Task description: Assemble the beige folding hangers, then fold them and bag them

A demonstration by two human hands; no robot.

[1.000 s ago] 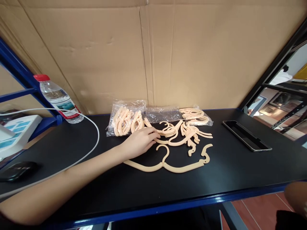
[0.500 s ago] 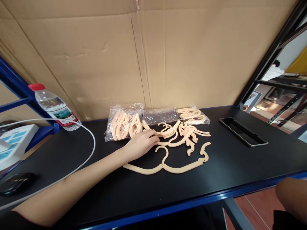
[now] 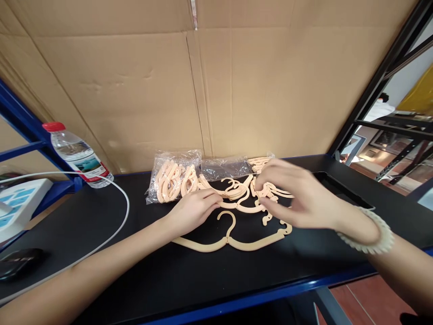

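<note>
My left hand (image 3: pixel 196 208) pinches the left arm of a beige folding clothes hanger (image 3: pixel 248 209) lying on the black table. Over that hanger's right end, my right hand (image 3: pixel 293 193) hovers slightly blurred, thumb and fingers apart, partly covering a pile of loose hangers (image 3: pixel 275 190). Closer to the table's front edge lies an unfolded hanger (image 3: pixel 206 247), its hook pointing away from me. Behind my left hand, a clear plastic bag (image 3: pixel 158 164) holds several folded hangers (image 3: pixel 171 180). More hangers (image 3: pixel 259 163) sit in plastic at the back, partly hidden by my right hand.
A water bottle (image 3: pixel 81 155) with a red cap leans at the left back. White cable (image 3: pixel 127 205) loops across the table near a black mouse (image 3: pixel 20 262) and a white power strip (image 3: pixel 27 203). Behind my right wrist lies a phone (image 3: pixel 341 188). Cardboard (image 3: pixel 135 90) walls the back.
My right hand has come in from the lower right to above the hangers' right side, covering part of the pile. My left hand stays at the same hanger. The view has tilted slightly.
</note>
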